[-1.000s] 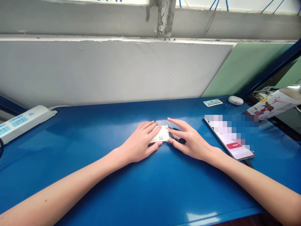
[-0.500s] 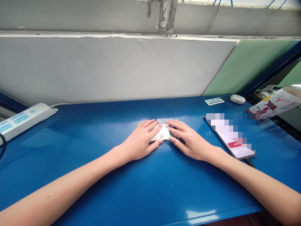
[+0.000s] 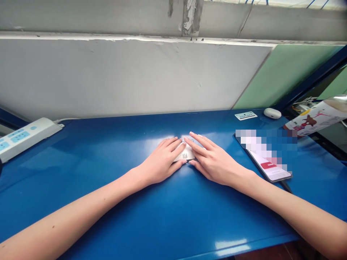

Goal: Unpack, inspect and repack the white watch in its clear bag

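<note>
A small flat white packet-like item [image 3: 182, 154] with a square printed code lies on the blue table [image 3: 151, 220], much of it covered by my hands. My left hand [image 3: 164, 160] holds its left end, thumb along the near edge and fingers over the top and far edge. On the other side, my right hand [image 3: 214, 157] reaches over the right end with fingers stretched out and slightly raised. Its fingertips come close to my left fingers. A dark edge shows beneath the white item; its exact kind I cannot make out.
To the right lies a phone [image 3: 273, 169], its screen lit and partly pixelated. Behind it are a white card [image 3: 245, 115] and a white earbud case [image 3: 272, 113]. A tilted bottle [image 3: 316, 117] leans at far right. A power strip [image 3: 29, 135] sits at left. A wall [image 3: 121, 76] rises behind.
My right hand has moved left over the white item, its fingers now covering the right part and nearing my left hand. My left hand stays in place.
</note>
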Tool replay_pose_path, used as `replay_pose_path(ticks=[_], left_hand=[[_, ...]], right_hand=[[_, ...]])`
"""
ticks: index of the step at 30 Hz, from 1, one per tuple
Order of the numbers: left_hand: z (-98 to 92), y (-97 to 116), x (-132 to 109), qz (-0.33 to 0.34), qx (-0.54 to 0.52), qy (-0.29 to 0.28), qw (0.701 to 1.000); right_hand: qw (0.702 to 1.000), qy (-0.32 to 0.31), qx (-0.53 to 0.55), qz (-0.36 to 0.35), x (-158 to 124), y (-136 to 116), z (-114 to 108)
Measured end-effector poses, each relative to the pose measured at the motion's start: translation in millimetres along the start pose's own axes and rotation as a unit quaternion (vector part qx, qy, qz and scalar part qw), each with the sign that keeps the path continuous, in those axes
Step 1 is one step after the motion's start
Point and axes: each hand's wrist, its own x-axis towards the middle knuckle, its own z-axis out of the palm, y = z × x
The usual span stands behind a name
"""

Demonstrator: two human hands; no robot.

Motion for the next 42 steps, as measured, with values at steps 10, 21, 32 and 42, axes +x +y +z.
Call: replay_pose_path(ticks=[10,21,32,42], left_hand=[[0.0,1,0,-0.002,0.007,0.005,1.0],[-6.3,4,-4,0.025,-0.056,0.016,0.998],[-9.6,6,-6,0.013,-0.098,0.061,0.993],[-7.3,5,-7,-0.021,-0.1,0.058,0.993]], right_hand=[[0.993,0.058,0.09,0.044,4,10,8],[0.973,0.13,0.161,0.099,-7,26,13],[0.893,0.248,0.323,0.192,-5,22,-18],[0.805,0.141,0.475,0.327,-1,27,-8]])
